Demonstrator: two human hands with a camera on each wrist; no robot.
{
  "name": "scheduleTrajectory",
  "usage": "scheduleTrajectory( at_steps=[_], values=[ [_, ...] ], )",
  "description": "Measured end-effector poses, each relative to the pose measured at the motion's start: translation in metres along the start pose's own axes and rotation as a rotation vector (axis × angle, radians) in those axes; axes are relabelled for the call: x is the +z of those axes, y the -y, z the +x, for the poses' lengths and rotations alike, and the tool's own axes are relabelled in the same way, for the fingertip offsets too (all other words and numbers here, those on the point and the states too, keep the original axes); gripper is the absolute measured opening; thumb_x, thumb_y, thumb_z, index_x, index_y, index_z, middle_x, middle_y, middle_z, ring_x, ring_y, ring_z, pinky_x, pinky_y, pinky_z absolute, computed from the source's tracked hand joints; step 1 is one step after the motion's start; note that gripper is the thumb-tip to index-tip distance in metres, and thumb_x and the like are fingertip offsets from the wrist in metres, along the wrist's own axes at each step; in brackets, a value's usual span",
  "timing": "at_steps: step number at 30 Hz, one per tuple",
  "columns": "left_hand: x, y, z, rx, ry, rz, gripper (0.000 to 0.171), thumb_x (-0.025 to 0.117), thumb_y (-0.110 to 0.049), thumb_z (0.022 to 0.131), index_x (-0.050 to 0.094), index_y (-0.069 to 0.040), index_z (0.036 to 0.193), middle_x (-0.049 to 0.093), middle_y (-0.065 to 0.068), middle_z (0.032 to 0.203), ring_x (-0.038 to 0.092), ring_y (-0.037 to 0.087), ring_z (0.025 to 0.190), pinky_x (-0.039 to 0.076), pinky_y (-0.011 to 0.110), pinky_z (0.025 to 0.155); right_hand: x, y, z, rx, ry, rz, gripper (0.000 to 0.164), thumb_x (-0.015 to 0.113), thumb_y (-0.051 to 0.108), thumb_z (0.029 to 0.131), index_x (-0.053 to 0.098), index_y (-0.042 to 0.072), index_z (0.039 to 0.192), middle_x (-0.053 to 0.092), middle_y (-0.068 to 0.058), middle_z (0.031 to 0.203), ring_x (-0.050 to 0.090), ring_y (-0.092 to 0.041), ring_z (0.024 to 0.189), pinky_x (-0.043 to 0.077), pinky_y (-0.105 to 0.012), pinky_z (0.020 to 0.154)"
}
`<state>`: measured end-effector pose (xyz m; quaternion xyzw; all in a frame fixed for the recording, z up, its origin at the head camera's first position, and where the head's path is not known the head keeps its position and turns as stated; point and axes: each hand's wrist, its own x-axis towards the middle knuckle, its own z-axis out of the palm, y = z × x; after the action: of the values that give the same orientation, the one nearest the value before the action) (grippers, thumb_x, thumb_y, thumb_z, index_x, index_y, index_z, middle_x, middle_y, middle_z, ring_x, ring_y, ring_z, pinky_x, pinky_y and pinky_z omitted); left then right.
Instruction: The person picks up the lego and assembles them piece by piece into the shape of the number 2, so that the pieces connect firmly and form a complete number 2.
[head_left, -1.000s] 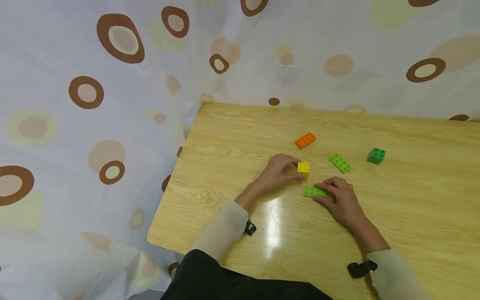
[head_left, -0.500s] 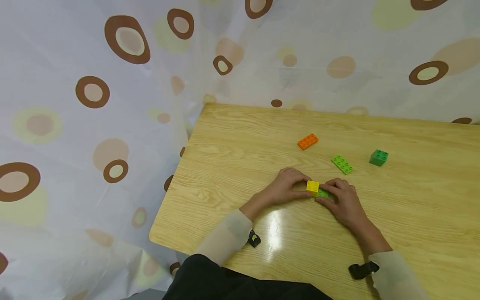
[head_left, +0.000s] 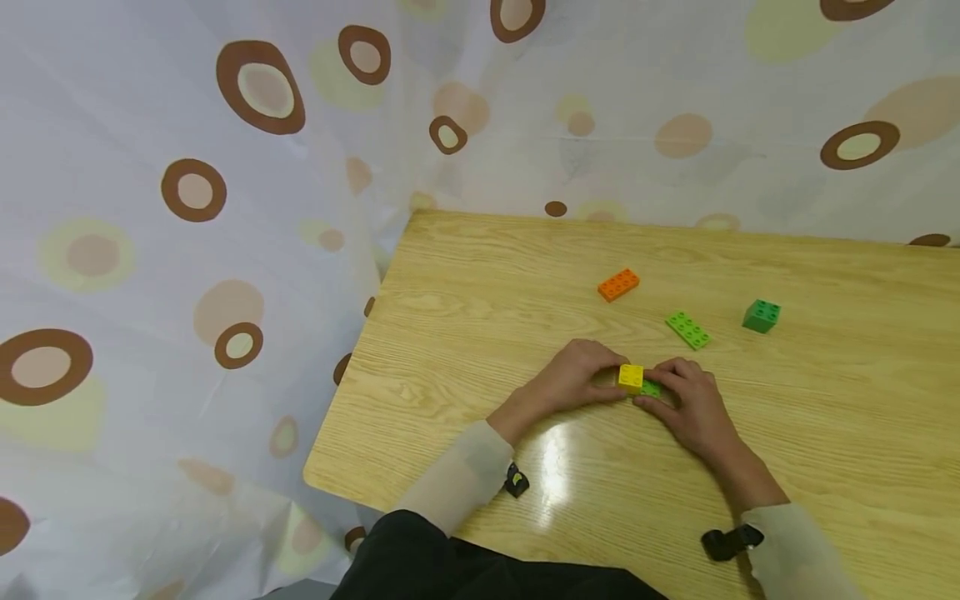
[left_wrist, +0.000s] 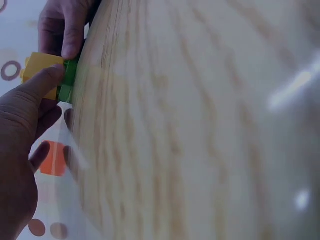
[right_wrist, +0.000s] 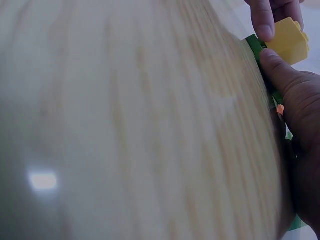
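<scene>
Yellow brick [head_left: 631, 377] (left grip [head_left: 576, 377] pinching) meets green brick [head_left: 651, 389] (right [head_left: 696, 407] pinching), sheeting [head_left: 510, 100] behind table [head_left: 480, 292].

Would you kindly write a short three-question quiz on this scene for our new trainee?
1. True or false: the left hand pinches the yellow brick.
2. Fill the gap: the right hand holds the ____ brick.
3. In the head view, how many bricks lie apart from both hands?

Key: 1, true; 2, light green brick; 3, three: orange brick, second light green brick, dark green brick.
</scene>
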<state>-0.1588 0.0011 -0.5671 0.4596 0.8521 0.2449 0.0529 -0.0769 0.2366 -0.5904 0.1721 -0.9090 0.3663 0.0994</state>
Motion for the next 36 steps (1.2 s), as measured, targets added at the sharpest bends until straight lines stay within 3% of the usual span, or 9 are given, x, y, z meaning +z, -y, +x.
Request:
scheduleTrajectory(
  at_steps=[6,11,19,29,36],
  values=[
    [0.0,-0.004,0.003,-0.003,0.028,0.075,0.045,0.081,-0.043,0.095,0.074,-0.017,0.131,0.075,-0.006,0.127,0.066,0.008,0.118,0.041,0.028,0.113,0.0,-0.004,-0.001,0.002,-0.008,0.0,0.039,0.092,0.008,0.079,0.077,0.0,0.114,0.067,-0.011,0.109,0.058,-0.033,0.104,0.034,-0.046,0.085],
    [0.001,-0.006,0.003,-0.018,0.031,0.084,0.044,0.081,-0.046,0.094,0.076,-0.019,0.128,0.075,-0.007,0.125,0.066,0.007,0.118,0.043,0.027,0.11,0.002,-0.004,-0.002,-0.003,-0.01,0.012,0.039,0.094,0.011,0.079,0.077,0.001,0.113,0.067,-0.01,0.107,0.058,-0.032,0.103,0.033,-0.045,0.084],
    [0.004,-0.007,0.002,-0.097,0.035,0.147,0.045,0.08,-0.055,0.092,0.077,-0.026,0.126,0.07,-0.008,0.134,0.049,0.011,0.137,0.032,0.036,0.119,0.003,-0.003,-0.001,-0.022,-0.022,-0.005,0.041,0.092,0.012,0.081,0.076,0.001,0.117,0.068,-0.009,0.108,0.059,-0.032,0.102,0.034,-0.046,0.083],
    [0.003,-0.003,0.003,-0.09,0.033,0.099,0.043,0.081,-0.05,0.093,0.079,-0.018,0.122,0.063,-0.008,0.125,0.047,0.013,0.134,0.029,0.038,0.119,-0.002,0.001,0.01,-0.136,0.016,-0.075,0.037,0.092,0.013,0.08,0.079,0.001,0.112,0.067,-0.007,0.106,0.057,-0.026,0.094,0.034,-0.042,0.075],
    [0.017,0.003,-0.001,-0.117,-0.019,-0.005,0.041,0.084,-0.048,0.09,0.078,-0.019,0.118,0.065,-0.007,0.128,0.052,0.011,0.131,0.031,0.032,0.12,-0.002,-0.002,0.006,-0.106,0.03,-0.047,0.036,0.093,0.012,0.08,0.08,0.0,0.111,0.067,-0.007,0.107,0.056,-0.025,0.095,0.033,-0.039,0.076]
  ],
)
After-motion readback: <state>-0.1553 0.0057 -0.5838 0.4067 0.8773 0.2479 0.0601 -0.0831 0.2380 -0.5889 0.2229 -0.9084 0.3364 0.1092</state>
